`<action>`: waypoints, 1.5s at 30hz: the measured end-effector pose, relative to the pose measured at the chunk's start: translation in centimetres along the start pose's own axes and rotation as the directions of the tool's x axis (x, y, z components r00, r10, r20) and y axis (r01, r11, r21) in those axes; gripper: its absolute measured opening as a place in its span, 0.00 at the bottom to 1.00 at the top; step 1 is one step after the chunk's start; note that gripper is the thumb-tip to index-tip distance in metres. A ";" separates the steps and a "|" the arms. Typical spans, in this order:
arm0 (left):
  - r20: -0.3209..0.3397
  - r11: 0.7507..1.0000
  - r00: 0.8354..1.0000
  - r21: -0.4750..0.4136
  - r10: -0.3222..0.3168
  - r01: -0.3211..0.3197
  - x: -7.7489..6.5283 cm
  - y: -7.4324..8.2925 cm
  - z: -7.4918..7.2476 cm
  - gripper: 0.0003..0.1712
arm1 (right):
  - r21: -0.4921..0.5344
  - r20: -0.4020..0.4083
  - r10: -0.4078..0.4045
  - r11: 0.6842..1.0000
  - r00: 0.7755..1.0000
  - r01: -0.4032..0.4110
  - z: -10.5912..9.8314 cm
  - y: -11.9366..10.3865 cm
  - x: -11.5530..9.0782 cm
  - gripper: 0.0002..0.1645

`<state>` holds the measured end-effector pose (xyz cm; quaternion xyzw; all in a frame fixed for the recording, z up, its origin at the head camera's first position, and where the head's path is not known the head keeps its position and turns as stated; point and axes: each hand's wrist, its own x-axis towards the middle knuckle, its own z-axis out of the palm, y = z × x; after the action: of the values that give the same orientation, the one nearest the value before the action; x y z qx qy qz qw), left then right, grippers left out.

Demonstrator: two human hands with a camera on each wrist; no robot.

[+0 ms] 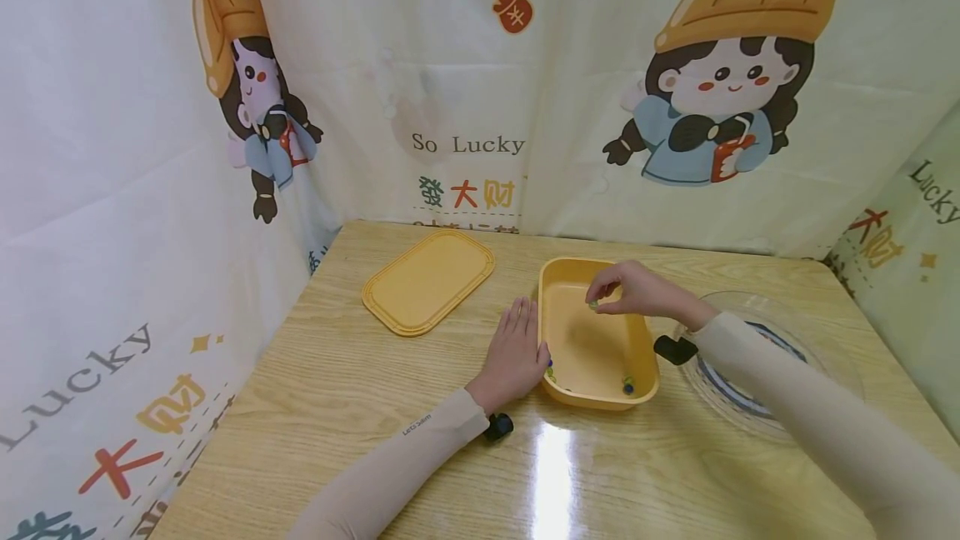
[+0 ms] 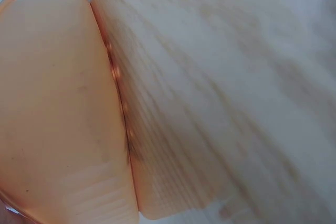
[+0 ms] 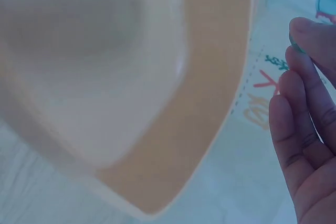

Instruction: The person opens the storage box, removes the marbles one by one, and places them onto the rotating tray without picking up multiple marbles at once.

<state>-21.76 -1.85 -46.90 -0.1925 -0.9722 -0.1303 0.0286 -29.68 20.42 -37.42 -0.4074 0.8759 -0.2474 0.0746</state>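
Note:
A yellow rectangular box (image 1: 596, 400) stands uncovered on the table. My right hand (image 1: 633, 288) is over its far right part, pinching a small green marble (image 1: 593, 305) between thumb and finger. The right wrist view shows only a green edge of the marble (image 3: 295, 44) between the fingertips. With fingers straight, my left hand (image 1: 512, 359) lies along the box's left wall, thumb at the rim. Inside the box, several small blue and green marbles (image 1: 628, 386) sit in the near right corner, and others (image 1: 551, 372) near the left wall, partly hidden by the left thumb.
A flat yellow lid (image 1: 429, 282) lies on the table at the far left. Right of the box, under the right forearm, are a clear round dish (image 1: 832, 373) and a blue-and-white patterned piece (image 1: 738, 397). A printed curtain (image 1: 465, 90) hangs behind the table (image 1: 315, 382).

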 end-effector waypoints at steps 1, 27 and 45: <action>-0.004 1.000 1.000 -0.003 0.002 -0.002 0.0 0.0 0.0 0.36 | -0.007 -0.013 0.001 1.000 1.000 -0.001 -0.2 0.0 -0.2 0.06; -0.023 1.000 1.000 -0.015 0.006 -0.006 -0.1 -0.1 0.2 0.35 | -0.113 -0.181 0.146 0.979 0.972 -0.168 -4.7 -0.1 -4.8 0.09; -0.011 1.000 1.000 -0.010 -0.003 0.003 0.0 0.0 0.2 0.36 | -0.084 -0.363 0.124 0.983 0.923 -0.166 -6.7 2.5 -10.2 0.10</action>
<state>-21.78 -1.74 -47.08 -0.1905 -0.9716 -0.1365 0.0328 -26.90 31.93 -33.56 -0.2934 0.9153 -0.2607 -0.0904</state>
